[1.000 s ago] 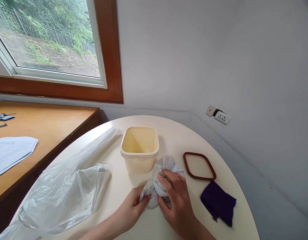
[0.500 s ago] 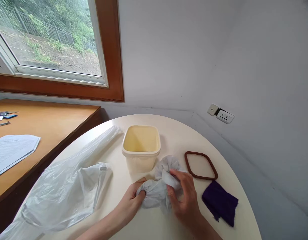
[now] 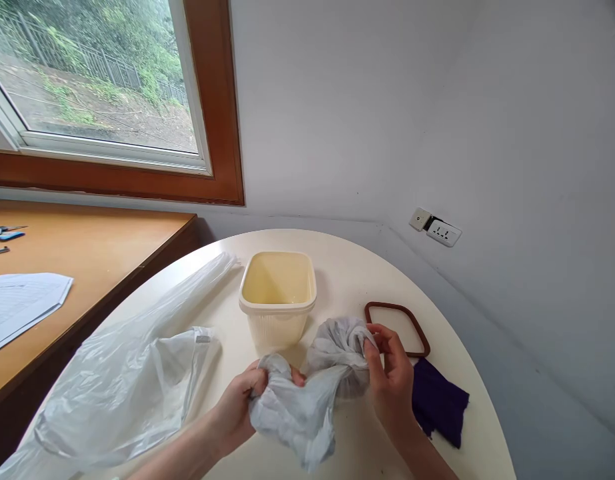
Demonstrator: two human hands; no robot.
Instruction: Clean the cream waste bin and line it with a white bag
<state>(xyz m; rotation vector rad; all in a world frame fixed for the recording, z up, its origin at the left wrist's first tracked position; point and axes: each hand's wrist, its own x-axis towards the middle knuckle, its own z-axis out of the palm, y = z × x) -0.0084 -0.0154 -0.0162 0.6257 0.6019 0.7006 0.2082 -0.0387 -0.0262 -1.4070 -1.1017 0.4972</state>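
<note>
A thin, crumpled white plastic bag (image 3: pixel 293 415) is stretched between both hands over the near part of the table. My left hand (image 3: pixel 240 399) is closed around its left side, thumb and fingers pinching the film. On the other side, my right hand (image 3: pixel 391 373) grips the bunched, rounded part of the bag between thumb and fingers. Just beyond them stands a cream plastic bin (image 3: pixel 280 328), open at the top. Behind my right hand lies a brown rounded-square ring (image 3: pixel 421 330), and beside that hand is a folded dark purple cloth (image 3: pixel 444 401).
A large translucent plastic bag (image 3: pixel 122 393) spreads over the left of the round white table (image 3: pixel 347 267). Left of it, a wooden desk (image 3: pixel 112 233) carries papers (image 3: pixel 24 300) and small tools. A wall socket (image 3: pixel 444 232) is at the right, a window (image 3: pixel 102 80) upper left.
My hands have moved further apart, the left toward me and the right outward. More of the white bag is pulled loose and hangs between them. The view has shifted slightly.
</note>
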